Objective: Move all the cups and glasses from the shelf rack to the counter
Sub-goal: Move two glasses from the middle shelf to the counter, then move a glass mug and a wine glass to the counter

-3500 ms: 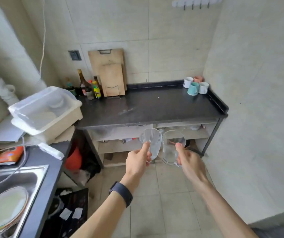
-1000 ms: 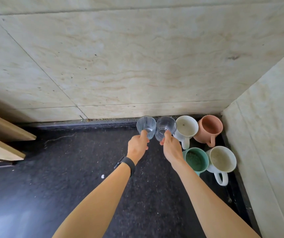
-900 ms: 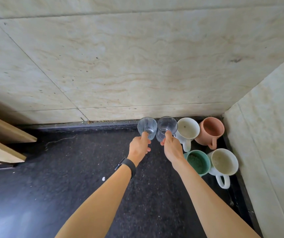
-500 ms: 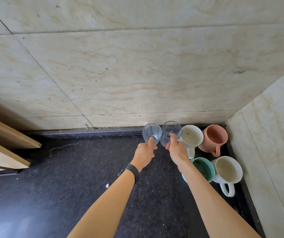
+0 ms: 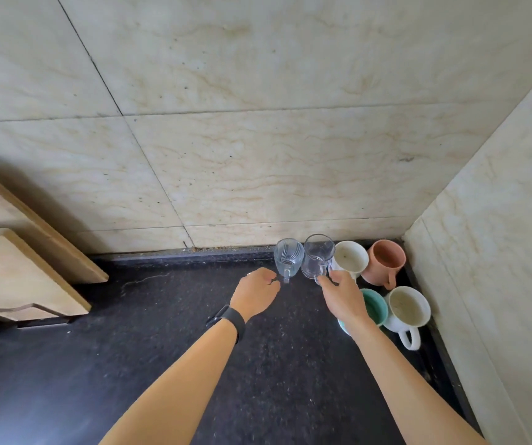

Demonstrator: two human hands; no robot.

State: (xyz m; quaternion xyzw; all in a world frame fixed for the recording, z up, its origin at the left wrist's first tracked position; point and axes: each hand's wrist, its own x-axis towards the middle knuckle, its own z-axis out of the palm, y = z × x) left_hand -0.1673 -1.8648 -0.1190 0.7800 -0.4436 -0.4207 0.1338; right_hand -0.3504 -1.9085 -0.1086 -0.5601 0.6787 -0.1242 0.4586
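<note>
Left grip point(image 5: 255, 295): curled, holding nothing, just beside ribbed glass point(image 5: 288, 258) on counter point(image 5: 161, 348).
Right grip point(image 5: 343, 298): pinching plain glass point(image 5: 317, 256) low down.
Risk: glasses stand close together; a bump pulling away could tip one.

- I see a far wall point(image 5: 258, 139) of cream, veined tiles, softly lit.
- A matching wall point(image 5: 499, 268) meets it on the right.
- Below, a dark speckled desk point(image 5: 145, 364).
</note>
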